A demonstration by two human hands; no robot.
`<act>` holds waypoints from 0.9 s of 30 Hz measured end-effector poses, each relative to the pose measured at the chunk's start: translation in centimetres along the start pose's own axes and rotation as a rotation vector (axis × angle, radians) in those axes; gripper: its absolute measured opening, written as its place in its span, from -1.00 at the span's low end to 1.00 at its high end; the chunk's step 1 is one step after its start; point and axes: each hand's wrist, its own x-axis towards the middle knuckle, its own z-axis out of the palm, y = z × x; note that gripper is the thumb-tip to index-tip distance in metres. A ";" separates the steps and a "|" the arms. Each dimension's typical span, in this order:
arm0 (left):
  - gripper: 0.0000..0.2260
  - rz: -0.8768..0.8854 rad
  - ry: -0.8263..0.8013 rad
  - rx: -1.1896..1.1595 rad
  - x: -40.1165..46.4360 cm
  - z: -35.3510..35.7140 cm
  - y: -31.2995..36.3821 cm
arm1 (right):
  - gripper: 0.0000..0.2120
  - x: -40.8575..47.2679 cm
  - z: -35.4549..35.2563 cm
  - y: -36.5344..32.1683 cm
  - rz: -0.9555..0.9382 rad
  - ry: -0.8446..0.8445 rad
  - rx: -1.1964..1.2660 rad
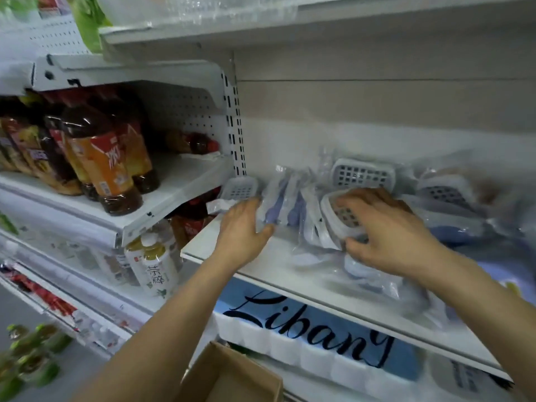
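Several bagged white plastic racks with grid holes lie on a white store shelf [261, 265]. My right hand [388, 230] grips one bagged rack [339, 219] near the shelf's middle, fingers curled over its top and thumb under its front edge. My left hand [240, 230] reaches in with straight fingers and touches a clear bag holding purple and white pieces [278, 198]. Another small rack [239, 187] leans at the shelf's left end, and one more rack [362, 174] stands behind my right hand.
Bottled drinks [107, 161] fill the shelf to the left, with a pale tea bottle [153, 268] below. A blue pack with black script [313, 329] sits under the shelf. A cardboard box [232, 375] is open at the bottom. More bagged goods [452, 195] pile at right.
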 end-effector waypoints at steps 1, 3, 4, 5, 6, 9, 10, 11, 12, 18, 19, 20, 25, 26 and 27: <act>-0.45 -0.010 0.014 0.020 1.4 0.4 -0.2 | -0.39 0.7 -0.4 0.4 0.003 -0.071 -0.006; -0.43 -0.038 0.036 0.044 4.0 1.0 -0.6 | -0.39 2.0 -1.4 0.6 -0.014 -0.119 0.055; -0.42 -0.060 0.040 0.058 5.1 1.3 -0.9 | -0.41 2.9 -1.8 0.5 -0.021 -0.108 0.109; -0.41 -0.093 0.037 0.086 6.0 1.4 -1.2 | -0.44 4.0 -2.1 0.2 -0.030 -0.092 0.156; -0.41 -0.130 0.034 0.129 6.8 1.5 -1.5 | -0.49 5.2 -2.3 -0.1 -0.036 -0.078 0.184; -0.43 -0.237 0.079 0.209 7.9 0.9 -2.9 | -0.57 9.4 -1.9 -1.0 -0.063 -0.100 0.207; -0.42 -0.258 0.085 0.224 8.0 0.6 -3.7 | -0.57 10.8 -1.5 -1.4 -0.097 -0.122 0.205; -0.40 -0.272 0.056 0.245 8.2 0.4 -4.5 | -0.56 12.1 -0.9 -1.9 -0.135 -0.146 0.200; -0.37 -0.281 -0.001 0.271 8.3 0.3 -5.3 | -0.55 13.4 -0.3 -2.6 -0.169 -0.178 0.189; -0.56 -0.240 -0.146 0.304 8.0 0.7 -7.1 | -0.50 17.3 5.0 -7.0 -0.329 -0.362 -0.229; -0.60 -0.218 -0.100 0.324 7.7 0.5 -6.9 | -0.57 17.4 5.3 -7.2 -0.318 -0.353 -0.234; -0.63 -0.200 -0.063 0.342 7.4 0.3 -6.7 | -0.62 17.4 5.7 -7.1 -0.320 -0.341 -0.228; -0.79 -0.121 0.133 0.059 3.9 -1.6 -6.2 | -0.70 17.5 5.0 -5.9 -0.314 -0.307 -0.038; -0.80 -0.161 0.174 -0.045 3.0 -2.1 -6.1 | -0.75 17.3 4.6 -5.6 -0.304 -0.278 0.021; -0.79 -0.225 0.191 -0.139 2.0 -2.5 -6.0 | -0.80 17.1 4.2 -5.3 -0.295 -0.256 0.103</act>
